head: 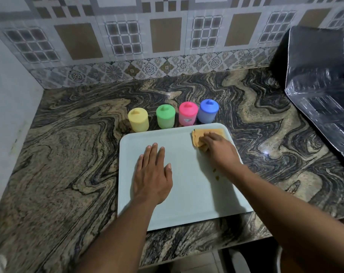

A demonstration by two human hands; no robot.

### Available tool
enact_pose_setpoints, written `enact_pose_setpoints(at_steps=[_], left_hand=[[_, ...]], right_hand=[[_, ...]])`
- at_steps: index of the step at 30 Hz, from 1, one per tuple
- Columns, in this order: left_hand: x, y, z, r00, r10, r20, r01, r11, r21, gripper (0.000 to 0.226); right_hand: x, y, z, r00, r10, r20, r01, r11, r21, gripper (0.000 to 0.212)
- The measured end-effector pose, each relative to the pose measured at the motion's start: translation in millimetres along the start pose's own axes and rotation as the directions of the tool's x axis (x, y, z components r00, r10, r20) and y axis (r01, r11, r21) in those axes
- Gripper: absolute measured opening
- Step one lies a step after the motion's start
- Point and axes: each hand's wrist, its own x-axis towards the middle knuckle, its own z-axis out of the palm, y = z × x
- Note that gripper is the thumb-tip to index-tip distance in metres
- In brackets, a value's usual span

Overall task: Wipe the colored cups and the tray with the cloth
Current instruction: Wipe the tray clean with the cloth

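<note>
A pale blue-grey tray (186, 201) lies flat on the marbled counter. My left hand (152, 174) rests flat on its left half, fingers straight. My right hand (219, 149) presses a folded orange cloth (201, 133) onto the tray's far right corner, fingers bent over it. Just behind the tray's far edge stand lidded cups in a row: a yellow cup (138, 119), a green cup (165, 116), a pink cup (188, 113) and a blue cup (208, 110), all upright on the counter.
A few small brownish specks (216, 174) lie on the tray near my right wrist. A dark shiny covered object (320, 91) fills the back right. A tiled wall (147, 46) runs behind the counter, and a white wall (9, 107) stands at the left.
</note>
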Motion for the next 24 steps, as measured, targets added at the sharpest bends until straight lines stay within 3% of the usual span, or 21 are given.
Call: enact_pose_setpoints(at_steps=[5,10,17,19,21,24], left_hand=[[-0.5,0.5,-1.1,1.000,-0.005,0.004,0.005,1.000,-0.004,0.066],[0.0,-0.2,0.0,1.000,-0.002,0.007,0.002,1.000,-0.008,0.064],[-0.1,-0.6,0.8,1.000,0.003,0.004,-0.003,1.000,-0.003,0.063],[-0.3,-0.1,0.5,1.000,0.003,0.003,-0.003,1.000,0.002,0.063],[-0.6,0.5,0.4,1.000,0.004,0.002,-0.004,1.000,0.007,0.065],[-0.5,0.5,1.0,1.000,0.001,-0.007,-0.001,1.000,0.009,0.066]], right_hand=[[-46.2,0.0,3.1,0.999,-0.022,0.024,0.022,1.000,0.002,0.039],[-115.6,-0.6,2.0,0.991,-0.120,-0.054,0.119,0.993,-0.009,0.038],[-141.3,2.4,-19.4,0.977,-0.176,0.117,0.179,0.984,-0.014,0.042],[-133.0,7.7,-37.7,0.967,-0.146,0.209,0.120,0.984,0.134,0.044],[-113.0,15.3,-56.2,0.990,-0.055,0.131,0.016,0.960,0.279,0.035],[-55.9,29.1,-70.5,0.992,0.069,-0.108,-0.042,0.971,0.236,0.036]])
